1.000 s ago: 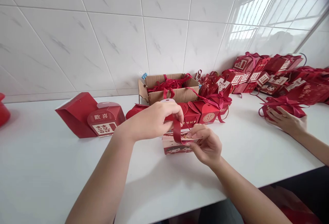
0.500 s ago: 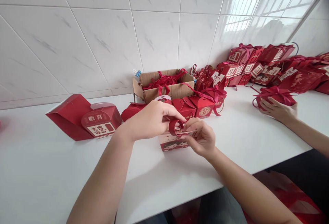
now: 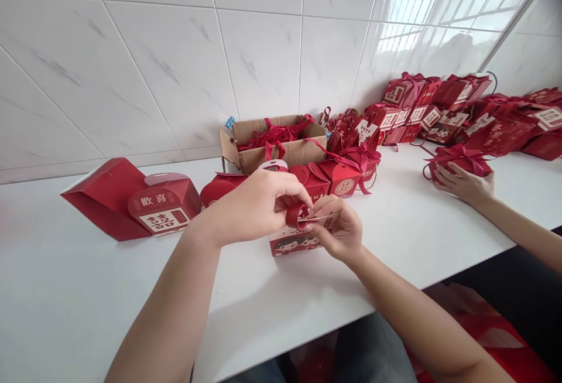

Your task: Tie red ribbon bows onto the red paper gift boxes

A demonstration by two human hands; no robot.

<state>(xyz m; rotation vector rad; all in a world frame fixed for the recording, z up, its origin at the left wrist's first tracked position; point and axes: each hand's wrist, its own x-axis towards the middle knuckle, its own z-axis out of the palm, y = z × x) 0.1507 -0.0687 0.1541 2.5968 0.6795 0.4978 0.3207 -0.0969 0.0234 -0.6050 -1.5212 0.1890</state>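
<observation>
A small red-and-white gift box (image 3: 287, 243) stands on the white table (image 3: 88, 289) in front of me. Over its top my left hand (image 3: 257, 201) pinches a red ribbon (image 3: 295, 215) bent into a loop. My right hand (image 3: 338, 228) grips the same ribbon from the right, fingertips against the loop and the box's top edge. Both hands hide the box's lid.
A cardboard box (image 3: 274, 149) full of red ribbons stands at the wall. Folded red boxes (image 3: 132, 198) lie left, several small ones (image 3: 340, 175) just behind my hands. Tied boxes are piled far right (image 3: 461, 113). Another person's hand (image 3: 465, 184) rests on a ribboned box (image 3: 459, 157).
The ribbon, a longer hanging strip a second ago, is now curled into a small tight loop between my fingers. My hands have drawn closer together; the view shifted slightly right.
</observation>
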